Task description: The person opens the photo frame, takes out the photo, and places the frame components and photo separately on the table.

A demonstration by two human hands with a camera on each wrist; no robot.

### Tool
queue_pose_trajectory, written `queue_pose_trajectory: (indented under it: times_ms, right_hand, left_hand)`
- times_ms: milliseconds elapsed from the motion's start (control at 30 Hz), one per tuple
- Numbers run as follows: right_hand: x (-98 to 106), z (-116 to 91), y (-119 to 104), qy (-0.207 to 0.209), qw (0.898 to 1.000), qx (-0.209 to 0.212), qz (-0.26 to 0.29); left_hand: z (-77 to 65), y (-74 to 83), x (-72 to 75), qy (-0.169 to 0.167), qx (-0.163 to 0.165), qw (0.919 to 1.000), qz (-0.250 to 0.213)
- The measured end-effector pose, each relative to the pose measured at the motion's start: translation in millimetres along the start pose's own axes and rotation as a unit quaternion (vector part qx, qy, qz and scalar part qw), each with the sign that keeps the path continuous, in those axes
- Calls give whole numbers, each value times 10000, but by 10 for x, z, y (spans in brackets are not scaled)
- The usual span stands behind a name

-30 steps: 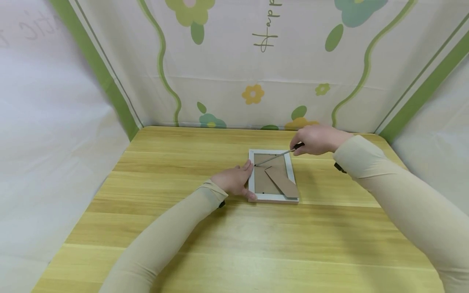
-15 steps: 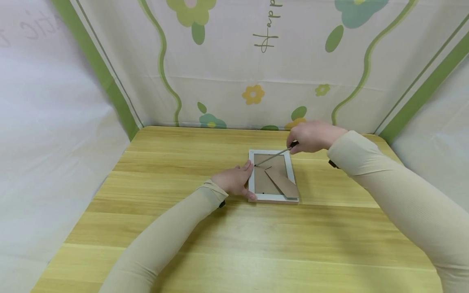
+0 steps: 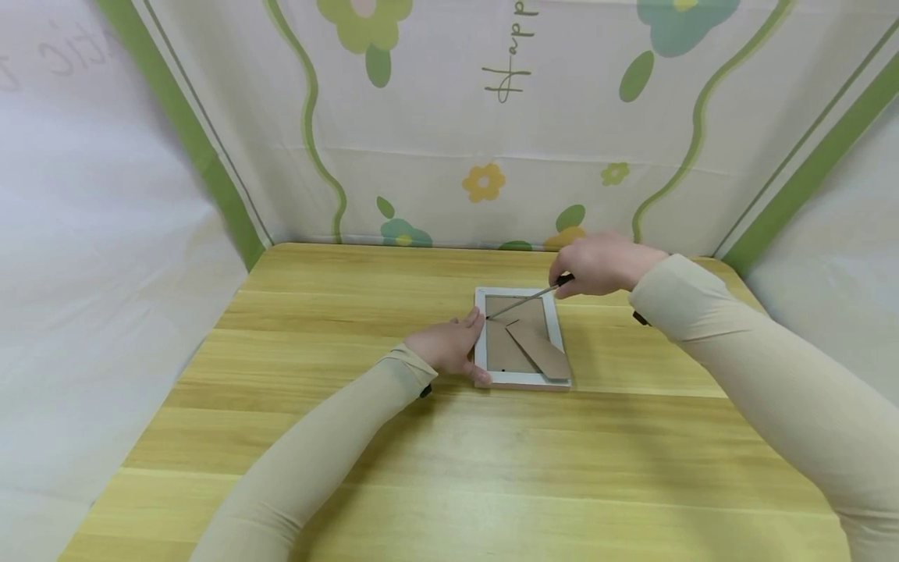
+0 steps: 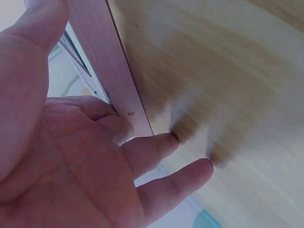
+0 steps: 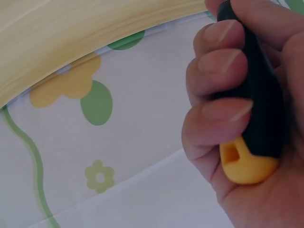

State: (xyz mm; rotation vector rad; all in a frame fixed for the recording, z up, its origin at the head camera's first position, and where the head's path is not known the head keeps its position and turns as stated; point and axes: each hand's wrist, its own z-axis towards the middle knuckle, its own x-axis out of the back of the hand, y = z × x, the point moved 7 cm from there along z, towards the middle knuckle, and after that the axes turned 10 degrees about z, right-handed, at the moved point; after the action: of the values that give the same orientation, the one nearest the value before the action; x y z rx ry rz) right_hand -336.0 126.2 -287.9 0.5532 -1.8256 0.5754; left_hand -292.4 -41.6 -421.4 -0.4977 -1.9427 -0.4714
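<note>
A white picture frame [image 3: 481, 343] lies face down on the table, its brown backing board [image 3: 516, 361] and slanted easel stand [image 3: 539, 348] uppermost. My left hand [image 3: 447, 346] rests along the frame's left side, thumb at the lower left corner. Its fingers [image 4: 166, 185] are spread and fairly straight in the left wrist view, two of them touching the tabletop. My right hand [image 3: 602, 264] grips a screwdriver [image 3: 523, 302]. The black handle with a yellow end [image 5: 249, 161] sits inside its curled fingers. The shaft slopes down left, its tip at a small dark tab on the board's left edge.
The wooden table [image 3: 449, 476] extends on all sides of the frame. A white cloth with printed flowers [image 3: 421, 117] hangs behind its far edge, and white cloth [image 3: 105, 273] hangs at both sides.
The right hand has shifted slightly left and swung the screwdriver handle with it, while the tip stays at the same tab. The left hand and the picture frame hold their place.
</note>
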Motion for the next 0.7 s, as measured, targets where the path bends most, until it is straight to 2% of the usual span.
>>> queue_pose_trajectory:
  times_ms: [233,433,567,700]
  right_hand:
    - [-10,-102,74,147,9997,111,174]
    - [-2,-274,202,435,9974,60,570]
    - [-55,-391,320,890,9921,-64,882]
    - [-176,-499,463,1349,9820,-288,1291]
  left_hand:
    - [-24,-4,8,19,-7,10000,-38]
    - [-4,-9,0,67,-23,10000,-46]
    - [2,-9,-9,71,-39,10000,-56]
    - [7,-11,-18,70,-37,9999,-110]
